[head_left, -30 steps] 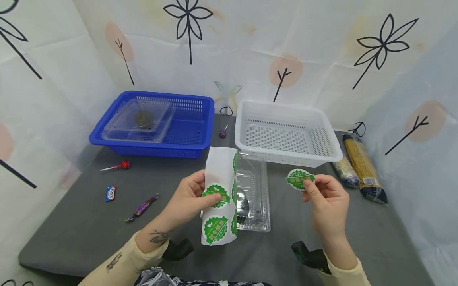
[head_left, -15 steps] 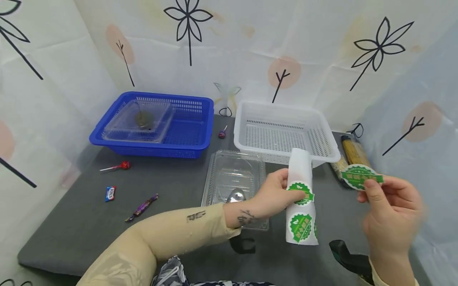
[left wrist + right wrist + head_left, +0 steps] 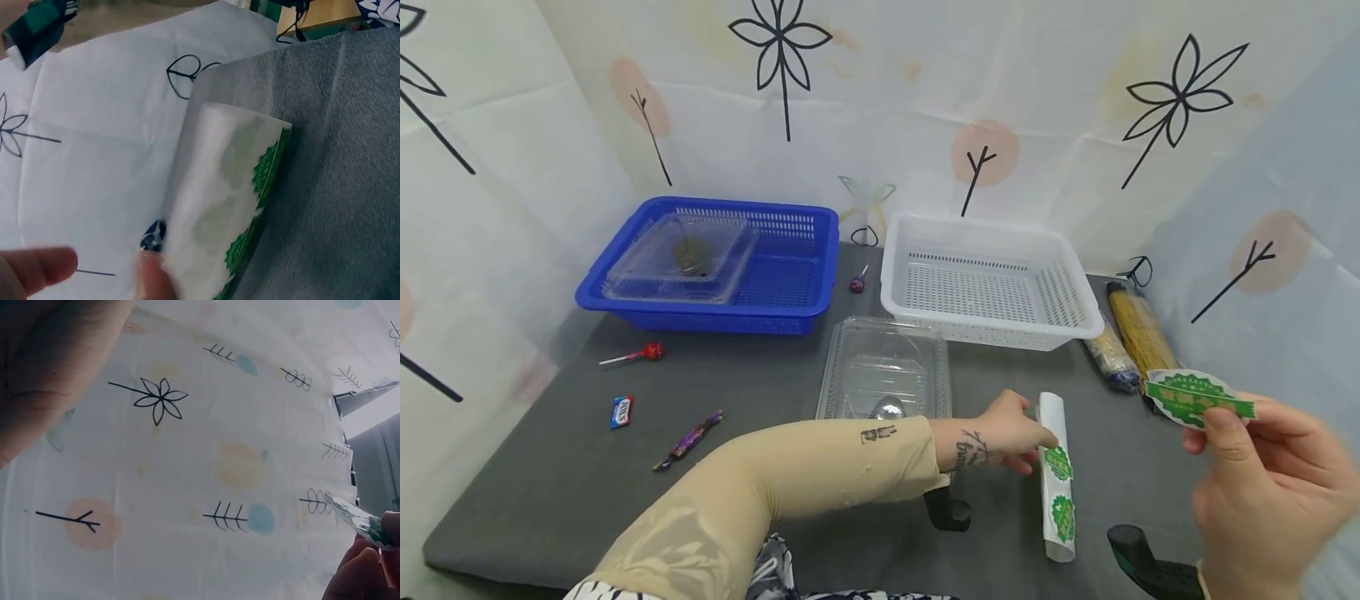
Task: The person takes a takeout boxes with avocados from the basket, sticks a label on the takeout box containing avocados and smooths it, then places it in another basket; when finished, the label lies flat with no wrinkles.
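Between right fingers [image 3: 1225, 429], green sticker [image 3: 1197, 397], pinched

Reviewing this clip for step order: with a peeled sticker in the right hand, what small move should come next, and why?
Probably carry the green sticker, pinched in the right hand, over to the clear container. The left hand is setting the sticker roll down on the table, and the container's lid shows no label.

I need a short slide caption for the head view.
Left hand lays sticker roll down; right hand holds green sticker.
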`<state>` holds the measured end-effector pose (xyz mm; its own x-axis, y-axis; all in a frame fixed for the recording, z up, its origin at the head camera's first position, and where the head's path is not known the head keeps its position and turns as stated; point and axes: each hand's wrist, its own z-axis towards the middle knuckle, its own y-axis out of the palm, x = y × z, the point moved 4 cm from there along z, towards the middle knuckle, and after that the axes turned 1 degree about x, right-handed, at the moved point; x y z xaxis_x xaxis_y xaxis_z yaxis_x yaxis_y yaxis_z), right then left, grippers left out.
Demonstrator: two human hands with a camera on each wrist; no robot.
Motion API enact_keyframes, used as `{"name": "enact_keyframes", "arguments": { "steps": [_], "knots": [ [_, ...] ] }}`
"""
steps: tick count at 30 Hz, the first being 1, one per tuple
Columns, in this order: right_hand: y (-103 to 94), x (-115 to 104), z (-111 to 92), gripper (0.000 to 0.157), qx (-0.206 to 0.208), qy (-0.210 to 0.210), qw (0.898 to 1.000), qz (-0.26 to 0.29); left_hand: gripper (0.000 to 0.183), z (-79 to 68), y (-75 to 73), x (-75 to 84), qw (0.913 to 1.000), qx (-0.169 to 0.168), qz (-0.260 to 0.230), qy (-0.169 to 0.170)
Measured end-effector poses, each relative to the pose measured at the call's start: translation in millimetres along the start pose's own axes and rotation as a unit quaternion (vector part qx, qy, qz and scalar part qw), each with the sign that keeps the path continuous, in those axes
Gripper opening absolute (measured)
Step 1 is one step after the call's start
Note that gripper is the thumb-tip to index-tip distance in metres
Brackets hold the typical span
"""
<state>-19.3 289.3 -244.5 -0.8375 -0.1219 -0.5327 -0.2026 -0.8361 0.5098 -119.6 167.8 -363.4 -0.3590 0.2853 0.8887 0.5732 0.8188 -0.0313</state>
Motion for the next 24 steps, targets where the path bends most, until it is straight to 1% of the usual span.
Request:
{"name": "enact_keyframes", "arguments": {
  "steps": [2, 4, 5, 7, 9, 11, 13, 15, 17, 19, 20, 21, 22, 24],
  "knots": [
    [6.5, 2.2, 0.0, 0.014, -0.011, 0.004, 1.0, 0.004, 0.058, -4.5, -6.3, -1.2, 0.9998, -0.01, 0.011, -0.012],
    [13.5, 6.2, -0.6, 0.013, -0.024, 0.012, 0.999, 0.02, 0.061, -11.1, -12.9, 1.0, 0.9993, -0.017, 0.033, 0.003],
    [17.3, 9.1, -1.3, 0.013, -0.032, 0.019, 0.999, 0.026, 0.059, -15.0, -16.6, 3.2, 0.9987, -0.02, 0.043, 0.02],
    [25.0, 16.9, -2.7, 0.014, -0.054, 0.037, 0.997, 0.046, 0.054, -24.2, -25.5, 9.2, 0.9967, -0.017, 0.052, 0.06],
    [33.7, 26.7, -4.4, 0.015, -0.078, 0.06, 0.994, 0.049, 0.048, -33.4, -37.1, 16.4, 0.9917, -0.014, 0.054, 0.116],
    [43.5, 38.6, -7.3, 0.016, -0.108, 0.084, 0.99, 0.031, 0.041, -43.0, -51.6, 23.3, 0.9845, -0.01, 0.037, 0.171],
    [53.8, 51.0, -11.5, 0.015, -0.143, 0.107, 0.984, -0.001, 0.036, -52.8, -67.9, 28.6, 0.975, -0.012, 0.005, 0.222],
    [63.8, 63.3, -17.0, 0.014, -0.175, 0.131, 0.975, -0.038, 0.03, -62.9, -83.9, 32.4, 0.9618, -0.018, -0.036, 0.271],
    [72.5, 75.5, -23.9, 0.013, -0.2, 0.162, 0.964, -0.071, 0.027, -72.2, -98.8, 33.6, 0.9457, -0.016, -0.067, 0.318],
    [79.4, 87.9, -31.3, 0.012, -0.224, 0.196, 0.95, -0.095, 0.026, -79.8, -111.5, 31.7, 0.9309, -0.009, -0.089, 0.354],
    [82.3, 93.9, -35.4, 0.012, -0.233, 0.214, 0.943, -0.104, 0.026, -82.5, -116.7, 29.7, 0.9261, -0.004, -0.094, 0.365],
    [84.8, 100.1, -39.7, 0.012, -0.243, 0.232, 0.935, -0.109, 0.026, -84.3, -121.5, 26.8, 0.9233, 0.003, -0.094, 0.372],
    [87.0, 106.3, -43.9, 0.011, -0.255, 0.249, 0.928, -0.108, 0.025, -85.2, -125.8, 23.4, 0.9232, 0.013, -0.093, 0.372],
    [90.5, 117.7, -52.7, 0.009, -0.279, 0.281, 0.912, -0.111, 0.022, -84.6, -133.9, 15.0, 0.9286, 0.037, -0.089, 0.358]
  ]
}}
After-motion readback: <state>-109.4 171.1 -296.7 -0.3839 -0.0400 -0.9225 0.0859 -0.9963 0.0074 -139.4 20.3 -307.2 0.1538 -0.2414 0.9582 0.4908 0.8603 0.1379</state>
